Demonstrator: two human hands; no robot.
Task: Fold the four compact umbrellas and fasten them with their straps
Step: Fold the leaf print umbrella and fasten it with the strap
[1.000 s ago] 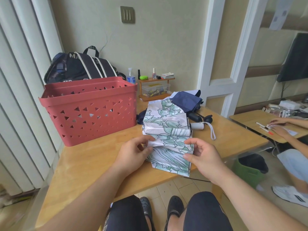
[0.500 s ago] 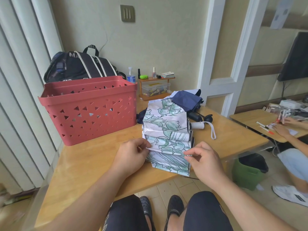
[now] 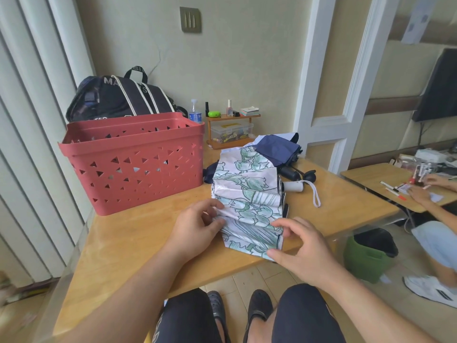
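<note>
Bare table (image 3: 138, 243) surface lies open at near left, between the red basket (image 3: 133, 162) and the near edge, and at right, beyond the white handle with its wrist loop (image 3: 294, 186). The red basket stands tall at far left and blocks low passage there; a dark bag (image 3: 118, 97) rises behind it. The floral umbrella (image 3: 247, 201) lies pleated across the middle, its near end overhanging the table edge, with the left hand (image 3: 195, 229) and right hand (image 3: 304, 246) at its two sides. Behind it, a navy umbrella (image 3: 277, 149) and black handles (image 3: 296, 173) crowd the far centre, just in front of a small wooden shelf (image 3: 232, 129).
</note>
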